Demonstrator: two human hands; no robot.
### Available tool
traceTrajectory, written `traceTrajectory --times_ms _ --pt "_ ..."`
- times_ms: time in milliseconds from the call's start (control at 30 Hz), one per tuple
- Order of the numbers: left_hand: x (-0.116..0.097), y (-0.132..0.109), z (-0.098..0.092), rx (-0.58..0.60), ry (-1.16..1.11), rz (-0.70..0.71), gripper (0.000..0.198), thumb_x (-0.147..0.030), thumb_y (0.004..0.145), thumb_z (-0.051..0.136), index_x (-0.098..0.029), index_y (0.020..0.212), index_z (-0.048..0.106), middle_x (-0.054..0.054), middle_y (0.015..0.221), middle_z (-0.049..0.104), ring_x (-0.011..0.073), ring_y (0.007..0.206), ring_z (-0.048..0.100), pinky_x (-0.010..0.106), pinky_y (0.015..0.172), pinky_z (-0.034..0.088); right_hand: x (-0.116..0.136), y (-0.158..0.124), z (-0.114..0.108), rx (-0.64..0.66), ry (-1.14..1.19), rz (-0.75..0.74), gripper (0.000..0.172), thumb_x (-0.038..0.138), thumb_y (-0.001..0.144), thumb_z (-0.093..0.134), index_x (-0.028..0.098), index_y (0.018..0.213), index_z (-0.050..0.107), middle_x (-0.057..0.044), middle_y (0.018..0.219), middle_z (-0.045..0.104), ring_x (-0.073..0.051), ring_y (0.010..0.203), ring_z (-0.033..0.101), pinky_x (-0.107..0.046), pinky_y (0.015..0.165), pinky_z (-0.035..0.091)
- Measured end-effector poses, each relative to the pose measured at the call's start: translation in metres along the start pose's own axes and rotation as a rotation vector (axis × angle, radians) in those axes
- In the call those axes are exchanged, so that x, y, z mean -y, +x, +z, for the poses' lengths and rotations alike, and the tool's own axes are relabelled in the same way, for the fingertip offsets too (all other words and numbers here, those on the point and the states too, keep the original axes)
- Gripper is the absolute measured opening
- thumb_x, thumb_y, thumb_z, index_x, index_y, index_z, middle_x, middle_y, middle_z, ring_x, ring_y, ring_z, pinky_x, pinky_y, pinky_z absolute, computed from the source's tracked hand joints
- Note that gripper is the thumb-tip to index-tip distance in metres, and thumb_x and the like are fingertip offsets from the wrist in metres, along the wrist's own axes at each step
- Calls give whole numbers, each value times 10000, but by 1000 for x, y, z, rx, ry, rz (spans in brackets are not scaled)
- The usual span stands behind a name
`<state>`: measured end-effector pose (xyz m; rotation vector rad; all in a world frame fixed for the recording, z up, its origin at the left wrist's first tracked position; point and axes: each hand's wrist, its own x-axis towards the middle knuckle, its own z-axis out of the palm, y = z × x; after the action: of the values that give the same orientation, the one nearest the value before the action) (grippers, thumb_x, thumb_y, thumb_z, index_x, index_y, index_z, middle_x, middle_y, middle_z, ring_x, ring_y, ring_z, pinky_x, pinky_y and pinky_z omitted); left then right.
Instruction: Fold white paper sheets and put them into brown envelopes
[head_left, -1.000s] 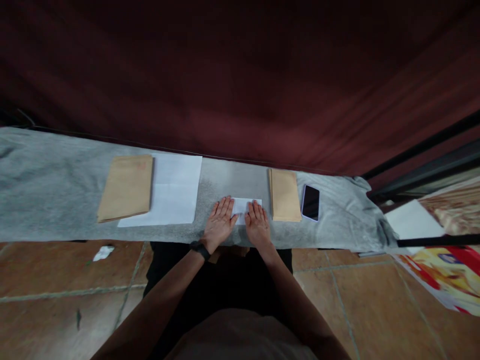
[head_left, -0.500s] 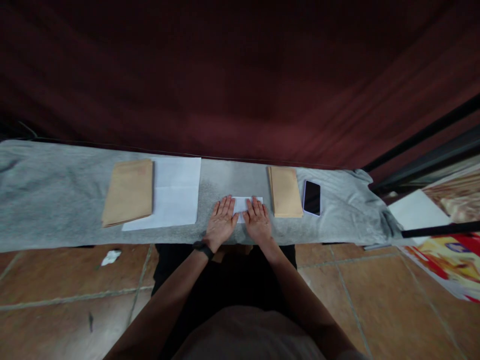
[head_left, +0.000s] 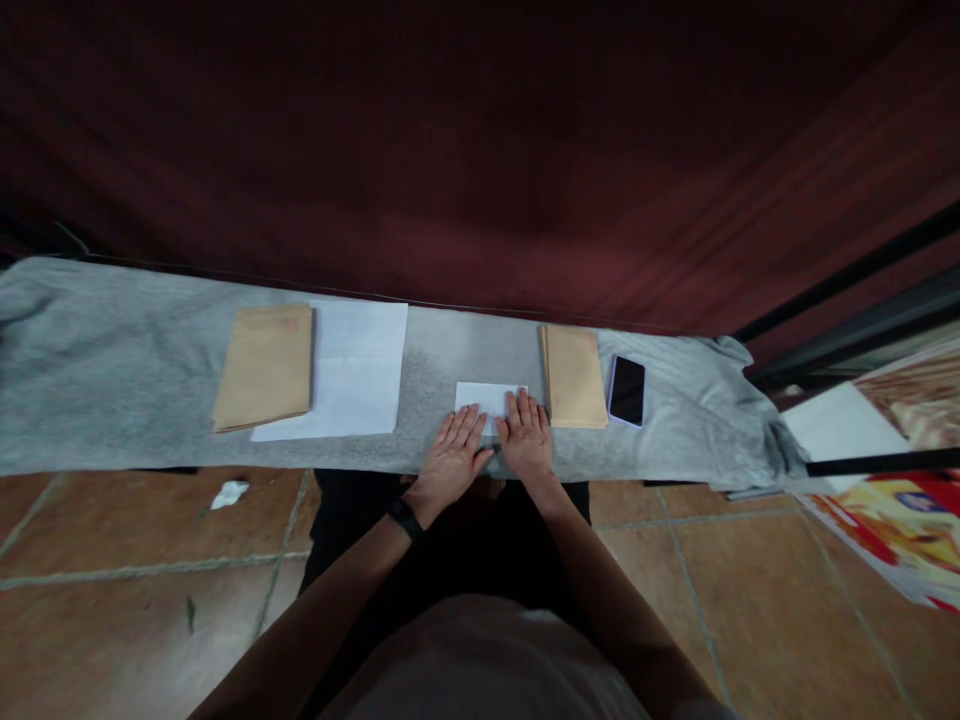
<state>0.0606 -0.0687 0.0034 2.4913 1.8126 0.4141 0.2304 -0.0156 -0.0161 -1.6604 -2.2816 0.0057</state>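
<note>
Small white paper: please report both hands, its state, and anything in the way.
Left hand open, on near left of small white paper. Right hand open, on its right end. Paper flat on grey cloth. Brown stack beside right hand.

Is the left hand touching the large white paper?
Apart. The head view shows a strip of gray cloth between the left hand and the large white paper.

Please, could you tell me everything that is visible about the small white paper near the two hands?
The small white rectangular paper looks plain, with straight edges and no marks that can be made out. It lies flat on the grey cloth, long sides running left to right, just left of the smaller brown paper stack. The left hand has fingertips on its near left part; the right hand covers its near right corner. Its thickness cannot be told.
</note>
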Motion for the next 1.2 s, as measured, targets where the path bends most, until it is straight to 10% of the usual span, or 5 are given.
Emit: traceTrajectory --times_ms 600,867,1200 --pt "7 -31 -8 13 8 54 660 -445 996 502 -96 1544 389 220 1634 321 316 1544 260 512 1248 295 2 1 -10 9 1 19 554 386 1082 332 110 1557 405 -198 1623 357 -316 1501 350 -549 1203 287" --pt "7 -31 -2 18 -38 96 654 -393 973 545 -36 1505 412 235 1588 411 305 1536 291 509 1262 273 31 -1 -14 244 264 -286 531 340 1097 202 170 1527 463 -88 1605 432 -184 1518 330 -445 1260 241" --pt "8 -30 -3 58 -33 108 666 -455 946 600 -60 1465 463 240 1590 407 325 1527 309 494 1266 255 37 29 -6 302 194 -246 560 371 1104 170 151 1552 423 -101 1653 339 -232 1539 283 -459 1264 202"
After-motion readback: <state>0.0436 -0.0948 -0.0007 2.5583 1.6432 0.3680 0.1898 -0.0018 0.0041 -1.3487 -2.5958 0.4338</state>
